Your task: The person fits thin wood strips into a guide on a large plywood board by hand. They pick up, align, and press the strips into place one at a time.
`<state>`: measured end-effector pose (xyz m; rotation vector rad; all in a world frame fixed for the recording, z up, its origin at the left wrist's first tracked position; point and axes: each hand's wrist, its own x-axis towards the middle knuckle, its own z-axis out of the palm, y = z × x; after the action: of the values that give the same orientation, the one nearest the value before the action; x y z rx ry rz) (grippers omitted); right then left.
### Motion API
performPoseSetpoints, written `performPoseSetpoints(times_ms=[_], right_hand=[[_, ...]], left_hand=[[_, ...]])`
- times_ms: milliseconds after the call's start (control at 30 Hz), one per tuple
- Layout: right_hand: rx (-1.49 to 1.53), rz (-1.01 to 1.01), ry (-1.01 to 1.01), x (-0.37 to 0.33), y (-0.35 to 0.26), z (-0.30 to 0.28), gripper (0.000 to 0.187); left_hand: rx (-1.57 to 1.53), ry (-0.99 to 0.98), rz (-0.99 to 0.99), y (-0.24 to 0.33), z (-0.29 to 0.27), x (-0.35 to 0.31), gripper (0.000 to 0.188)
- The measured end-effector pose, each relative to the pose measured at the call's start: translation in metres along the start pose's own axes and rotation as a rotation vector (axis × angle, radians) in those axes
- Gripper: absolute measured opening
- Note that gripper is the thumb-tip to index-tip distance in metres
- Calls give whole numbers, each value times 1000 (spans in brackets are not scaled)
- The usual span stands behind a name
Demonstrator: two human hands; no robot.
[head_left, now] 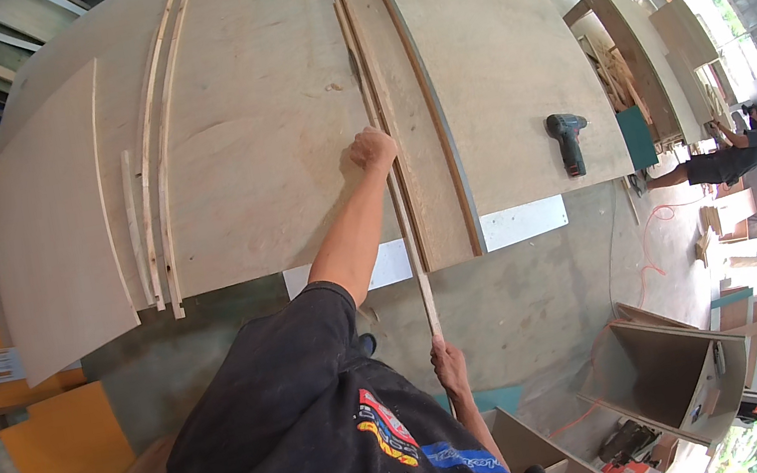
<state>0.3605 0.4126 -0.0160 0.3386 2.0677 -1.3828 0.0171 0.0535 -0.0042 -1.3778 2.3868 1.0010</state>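
A long, thin wooden strip (pixel 426 294) lies along the left edge of a narrow wooden panel (pixel 435 186) and sticks out past the table's near edge. My left hand (pixel 372 149) is closed around the strip about halfway along the panel, with the arm stretched forward. Close to my body, my right hand (pixel 449 366) grips the strip's near end, its fingers wrapped round it. Both panel and strip rest on a large plywood-topped worktable (pixel 269 134). To the right on that top lies a cordless drill (pixel 569 142).
Further left are loose wooden strips (pixel 166 152) and a thin plywood sheet (pixel 55 212) overhanging the near edge. An open cabinet box (pixel 665 368) stands on the floor at lower right, near an orange cord (pixel 652 264). Another person (pixel 734 154) works at far right.
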Motion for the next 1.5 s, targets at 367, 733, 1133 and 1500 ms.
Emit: performPoseSetpoints(times_ms=[367, 733, 1133, 1500], right_hand=[[-70, 19, 4, 22, -7, 6, 52], [-38, 171, -93, -16, -7, -17, 58], [-68, 70, -31, 24, -24, 8, 63], [-49, 37, -10, 59, -58, 25, 62]], left_hand=[[49, -65, 178, -34, 7, -52, 31], [90, -174, 66, -43, 5, -94, 37], [56, 21, 138, -33, 9, -38, 38], [14, 16, 64, 1, -18, -30, 36]])
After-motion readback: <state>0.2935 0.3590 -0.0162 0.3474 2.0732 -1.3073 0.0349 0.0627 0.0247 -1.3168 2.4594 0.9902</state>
